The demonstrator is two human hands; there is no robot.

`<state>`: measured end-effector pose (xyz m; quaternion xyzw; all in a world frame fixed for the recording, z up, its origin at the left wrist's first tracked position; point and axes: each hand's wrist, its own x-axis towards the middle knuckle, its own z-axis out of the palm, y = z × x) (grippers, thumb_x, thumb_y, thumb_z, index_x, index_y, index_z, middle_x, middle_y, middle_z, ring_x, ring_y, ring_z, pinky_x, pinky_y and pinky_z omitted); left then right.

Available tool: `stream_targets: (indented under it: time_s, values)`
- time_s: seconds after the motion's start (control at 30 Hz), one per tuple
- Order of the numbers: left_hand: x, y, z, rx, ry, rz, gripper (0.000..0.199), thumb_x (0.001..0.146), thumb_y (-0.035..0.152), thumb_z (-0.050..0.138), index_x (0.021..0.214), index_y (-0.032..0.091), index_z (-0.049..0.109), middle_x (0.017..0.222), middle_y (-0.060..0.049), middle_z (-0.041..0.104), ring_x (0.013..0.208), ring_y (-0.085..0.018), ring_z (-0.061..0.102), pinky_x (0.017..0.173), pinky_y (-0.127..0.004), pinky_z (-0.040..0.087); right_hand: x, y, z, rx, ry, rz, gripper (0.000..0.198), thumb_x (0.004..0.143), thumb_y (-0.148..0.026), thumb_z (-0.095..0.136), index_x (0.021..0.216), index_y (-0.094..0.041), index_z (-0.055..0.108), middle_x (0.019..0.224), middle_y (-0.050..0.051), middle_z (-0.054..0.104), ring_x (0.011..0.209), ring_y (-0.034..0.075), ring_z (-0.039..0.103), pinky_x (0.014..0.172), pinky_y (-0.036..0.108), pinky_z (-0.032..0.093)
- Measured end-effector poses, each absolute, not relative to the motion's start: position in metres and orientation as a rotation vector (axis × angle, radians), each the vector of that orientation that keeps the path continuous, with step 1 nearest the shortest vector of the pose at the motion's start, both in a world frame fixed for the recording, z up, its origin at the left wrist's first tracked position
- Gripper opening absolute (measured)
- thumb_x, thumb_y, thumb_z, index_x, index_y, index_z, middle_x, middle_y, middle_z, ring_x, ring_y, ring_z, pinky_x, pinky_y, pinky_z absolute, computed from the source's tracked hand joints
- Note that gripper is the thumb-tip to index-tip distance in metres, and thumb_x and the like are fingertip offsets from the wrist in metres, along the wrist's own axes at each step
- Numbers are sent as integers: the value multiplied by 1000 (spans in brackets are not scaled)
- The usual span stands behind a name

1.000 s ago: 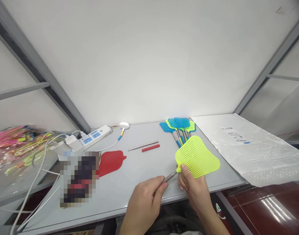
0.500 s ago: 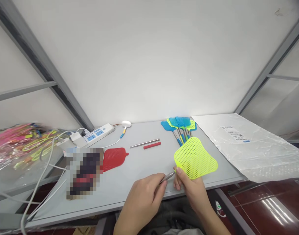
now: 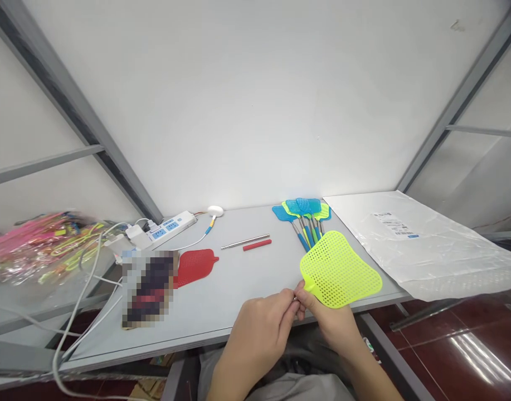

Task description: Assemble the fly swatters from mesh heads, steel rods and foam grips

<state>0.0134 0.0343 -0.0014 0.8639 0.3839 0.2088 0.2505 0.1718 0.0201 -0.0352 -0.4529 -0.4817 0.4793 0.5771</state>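
Note:
My right hand (image 3: 332,320) is closed on the neck of a yellow-green fly swatter head (image 3: 341,270), which tilts over the table's front edge. Against its fingertips, my left hand (image 3: 261,331) pinches a metal rod. Only a small glint of the rod shows between the hands, so I cannot tell whether it sits inside the neck. Beyond them lie a red fly swatter head (image 3: 196,267), another metal rod (image 3: 244,241) and a red handle grip (image 3: 257,245). Several blue and yellow-green fly swatters (image 3: 307,209) are piled farther back.
A white plastic mailing bag (image 3: 364,239) covers the table's right side. At the left stand a power strip (image 3: 171,228) with plugs and cables, a white round device (image 3: 215,211), and a blurred-out item (image 3: 150,289). Bagged colourful parts (image 3: 42,245) lie farther left.
My left hand has moved right until it meets my right hand, and the rod seen between them is now mostly hidden. The camera view has shifted slightly.

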Motion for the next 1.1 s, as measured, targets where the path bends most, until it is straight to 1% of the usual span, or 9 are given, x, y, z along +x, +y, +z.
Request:
stream_targets:
  time_s: [0.13, 0.23, 0.33, 0.43, 0.53, 0.6, 0.8, 1.0, 1.1]
  values:
    - [3, 35, 6, 2417, 1106, 464, 28, 102, 29, 32, 84, 24, 52, 74, 2, 64, 64, -15, 59, 57, -25, 34, 175, 16, -29, -1086, -1104, 1082, 26, 83, -46, 67, 82, -20, 67, 58, -2, 61, 62, 18, 60, 74, 32, 46]
    - [-4, 35, 9, 2428, 1161, 392, 27, 102, 32, 33, 82, 24, 49, 70, 3, 60, 61, -15, 55, 57, -26, 32, 177, 16, -29, -1089, -1034, 1056, 25, 83, -45, 67, 85, -19, 67, 58, -2, 63, 63, 18, 61, 75, 33, 46]
    - [-8, 36, 9, 2415, 1145, 361, 26, 102, 32, 32, 84, 25, 49, 74, 3, 61, 67, -16, 56, 60, -26, 33, 178, 18, -32, -1037, -1003, 1083, 26, 81, -44, 70, 85, -19, 67, 59, -2, 63, 60, 17, 61, 71, 32, 47]
    - [-6, 33, 10, 2412, 1167, 403, 26, 102, 32, 33, 87, 25, 52, 78, 2, 62, 72, -18, 56, 64, -28, 33, 175, 20, -36, -966, -946, 1152, 26, 80, -43, 71, 88, -18, 67, 59, -2, 61, 55, 16, 58, 63, 31, 47]
    - [2, 29, 9, 2423, 1200, 471, 23, 101, 35, 35, 92, 25, 54, 80, 2, 64, 71, -19, 54, 65, -29, 32, 171, 20, -39, -940, -921, 1187, 24, 80, -42, 72, 88, -19, 68, 59, -3, 60, 54, 14, 56, 60, 29, 47]
    - [7, 28, 7, 2438, 1200, 516, 22, 101, 36, 37, 94, 25, 54, 82, 2, 66, 70, -19, 54, 65, -30, 32, 168, 18, -39, -986, -947, 1200, 24, 78, -43, 73, 84, -19, 70, 61, -2, 60, 55, 14, 55, 58, 28, 46]
    - [6, 33, 2, 2522, 1184, 490, 31, 103, 34, 32, 85, 24, 55, 76, 2, 65, 64, -18, 50, 64, -30, 31, 165, 13, -36, -1050, -976, 1129, 24, 77, -43, 74, 84, -20, 74, 74, 3, 65, 64, 16, 57, 61, 28, 48]
    - [-4, 37, 14, 2573, 1126, 347, 34, 103, 36, 32, 81, 23, 54, 73, 2, 64, 62, -17, 50, 63, -29, 30, 155, 9, -35, -979, -1012, 1137, 20, 80, -40, 73, 83, -20, 71, 68, 1, 62, 61, 14, 56, 60, 27, 48]
    - [-15, 39, 14, 2549, 1201, 318, 35, 102, 39, 32, 80, 23, 54, 73, 2, 64, 65, -18, 52, 63, -29, 30, 171, 16, -35, -953, -892, 1052, 17, 80, -36, 73, 83, -20, 70, 62, -2, 57, 56, 12, 53, 59, 27, 48]
